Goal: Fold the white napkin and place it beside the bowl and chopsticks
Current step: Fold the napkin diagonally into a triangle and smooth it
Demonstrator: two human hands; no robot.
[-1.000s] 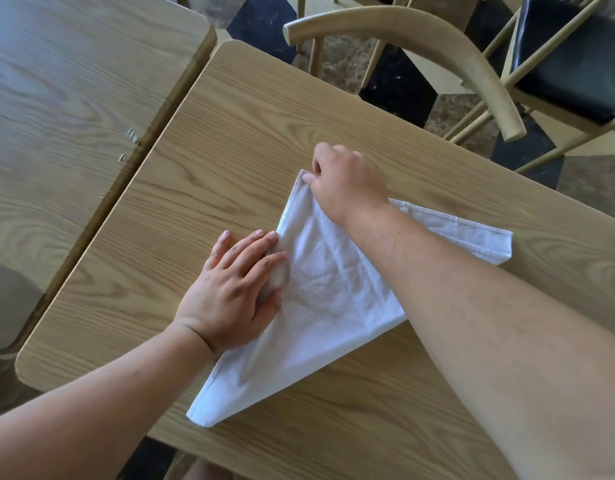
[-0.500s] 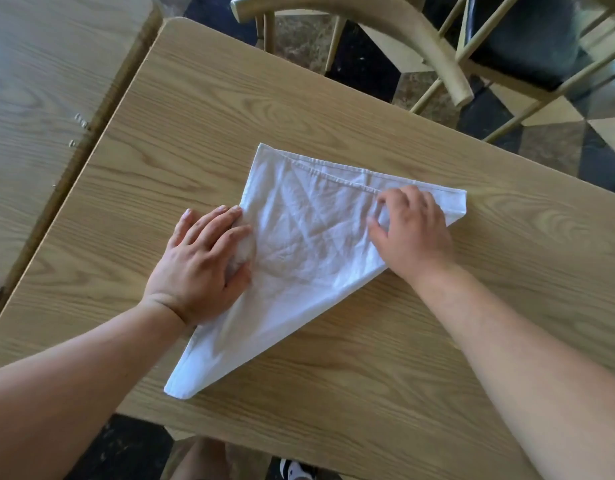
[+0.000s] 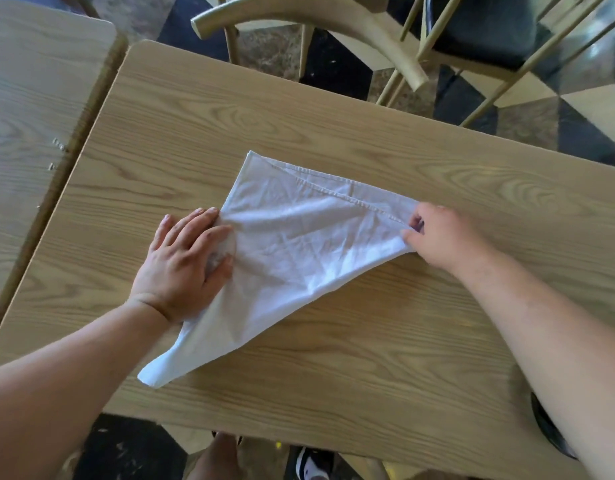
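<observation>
The white napkin [image 3: 299, 251] lies on the bench [image 3: 334, 133] as a triangle. The left hand [image 3: 185, 261] presses flat on its left edge. The right hand [image 3: 437, 237] pinches the right corner. To fold well, keep pressing left and match corners. No bowl or chopsticks show.

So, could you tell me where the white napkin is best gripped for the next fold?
Probably the right-hand corner of the white napkin, approached from the right. That point sits free at the triangle's end, and the right hand pinches there, while the left hand presses the opposite edge flat.
</observation>
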